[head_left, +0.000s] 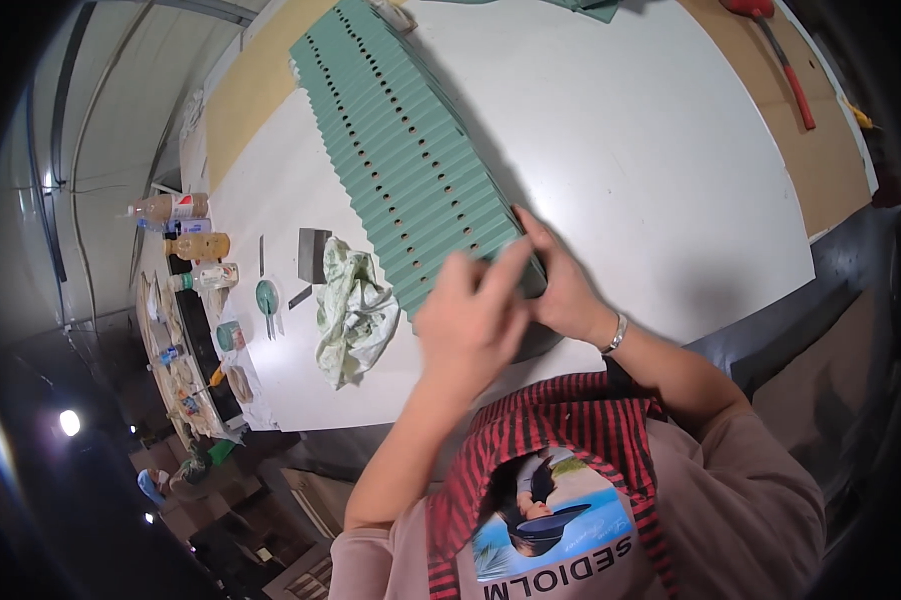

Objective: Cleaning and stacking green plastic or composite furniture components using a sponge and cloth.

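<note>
A long row of green corrugated-looking pieces, closely packed, runs away from me across the white table, with two lines of small dark holes along its top. My left hand is over the near end of the row, its fingers bent and smeared by motion. At the right side of that same end, my right hand, with a silvery band at the wrist, grips the last green pieces; some of its fingers are hidden. A crumpled white-green cloth lies left of the row.
Beside the cloth stand a grey metal block and a small green-stained round dish. Several bottles line the left edge of the white table. A red-handled tool lies on brown cardboard at the far right.
</note>
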{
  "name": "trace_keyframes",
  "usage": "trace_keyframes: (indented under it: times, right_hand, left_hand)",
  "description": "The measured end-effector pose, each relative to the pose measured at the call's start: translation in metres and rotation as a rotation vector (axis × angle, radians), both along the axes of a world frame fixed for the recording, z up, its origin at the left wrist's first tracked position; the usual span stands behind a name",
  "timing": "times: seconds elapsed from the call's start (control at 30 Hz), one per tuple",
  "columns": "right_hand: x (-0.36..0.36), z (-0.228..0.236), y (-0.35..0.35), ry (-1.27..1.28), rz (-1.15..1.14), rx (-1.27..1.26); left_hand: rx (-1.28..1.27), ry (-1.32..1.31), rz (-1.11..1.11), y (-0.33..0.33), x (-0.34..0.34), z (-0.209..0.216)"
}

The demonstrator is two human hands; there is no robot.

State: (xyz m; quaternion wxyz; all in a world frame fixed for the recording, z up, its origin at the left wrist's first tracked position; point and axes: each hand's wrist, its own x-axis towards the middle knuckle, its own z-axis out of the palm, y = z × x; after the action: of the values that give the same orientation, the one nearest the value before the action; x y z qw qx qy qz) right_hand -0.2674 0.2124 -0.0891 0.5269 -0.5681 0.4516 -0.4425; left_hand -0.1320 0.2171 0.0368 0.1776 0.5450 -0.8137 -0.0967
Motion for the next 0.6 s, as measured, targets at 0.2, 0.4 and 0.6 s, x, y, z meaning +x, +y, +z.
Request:
trace_keyframes:
  times: [0.2,0.4,0.6]
  right_hand:
    - [-0.005,0.003,0.001,0.097,-0.028,-0.034]
    - [-0.004,0.003,-0.002,0.018,0.013,0.026]
    - [-0.004,0.005,-0.001,0.104,-0.005,-0.027]
  left_hand:
    - [0.009,0.027,0.177,0.019,0.045,0.011]
    - [-0.062,-0.022,0.009,-0.003,-0.002,-0.002]
    - [-0.075,0.041,0.153,0.013,0.037,0.009]
